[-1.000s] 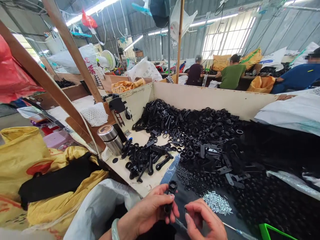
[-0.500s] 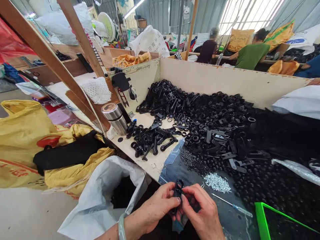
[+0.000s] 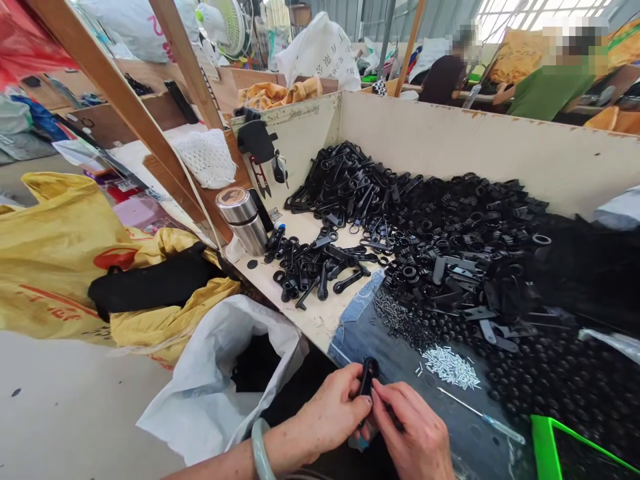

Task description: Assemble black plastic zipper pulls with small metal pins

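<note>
My left hand [image 3: 333, 408], with a pale bangle [image 3: 260, 448] at the wrist, is closed around a black plastic handle part [image 3: 369, 377] that has a rounded, ringed upper end. The part is held upright at the table's front edge. My right hand [image 3: 413, 427] pinches at the part's right side, thumb and fingertips together; whether a small piece sits between them is hidden. Beyond my right hand lie a pile of short silvery pins [image 3: 453, 367] and a screwdriver [image 3: 483, 415] with a clear blue handle.
Piles of black parts [image 3: 350, 180], small dark beads [image 3: 400, 317] and black balls [image 3: 555, 380] cover the table. A steel flask [image 3: 243, 223] stands at left, near loose handle parts [image 3: 320, 270]. A white sack [image 3: 210, 373] gapes below. A green-rimmed bin [image 3: 543, 447] is at right. Two people [image 3: 550, 87] sit behind.
The view has shifted, so the table's contents appear farther right. The handle part has turned in my left hand, and its ring shows more edge-on. My right fingers stay against it.
</note>
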A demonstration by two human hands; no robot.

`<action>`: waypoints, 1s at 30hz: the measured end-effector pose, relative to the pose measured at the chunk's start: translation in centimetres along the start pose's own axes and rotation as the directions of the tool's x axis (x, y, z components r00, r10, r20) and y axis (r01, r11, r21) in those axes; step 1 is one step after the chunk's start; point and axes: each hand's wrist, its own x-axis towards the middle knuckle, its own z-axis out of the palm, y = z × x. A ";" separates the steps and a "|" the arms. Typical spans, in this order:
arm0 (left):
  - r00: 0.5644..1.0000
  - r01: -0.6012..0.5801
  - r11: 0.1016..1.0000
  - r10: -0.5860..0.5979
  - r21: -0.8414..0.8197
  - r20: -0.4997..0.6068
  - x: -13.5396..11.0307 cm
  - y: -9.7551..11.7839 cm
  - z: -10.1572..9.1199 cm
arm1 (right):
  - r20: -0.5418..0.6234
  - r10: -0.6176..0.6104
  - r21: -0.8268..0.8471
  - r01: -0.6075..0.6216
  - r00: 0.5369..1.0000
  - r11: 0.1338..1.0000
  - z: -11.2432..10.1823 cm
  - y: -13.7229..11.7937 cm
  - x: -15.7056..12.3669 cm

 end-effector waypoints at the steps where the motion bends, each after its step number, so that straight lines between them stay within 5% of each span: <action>1: 1.000 -0.008 1.000 0.008 0.023 -0.008 0.1 -0.3 0.0 | 0.001 -0.001 -0.009 0.001 1.000 1.000 0.1 0.1 -0.3; 13: 0.999 -0.036 0.993 0.040 0.113 -0.035 0.5 -2.0 -0.4 | 0.046 -0.045 -0.112 0.050 0.998 0.992 0.4 0.7 -1.8; 23: 0.993 -0.048 0.964 0.073 0.260 -0.091 0.1 0.1 0.1 | 0.099 -0.052 -0.161 0.067 0.994 0.985 0.1 1.0 -2.5; 30: 0.989 -0.060 0.952 0.097 0.299 -0.109 0.2 -0.6 0.4 | 0.081 -0.095 -0.183 0.109 0.992 0.977 -0.1 1.5 -2.9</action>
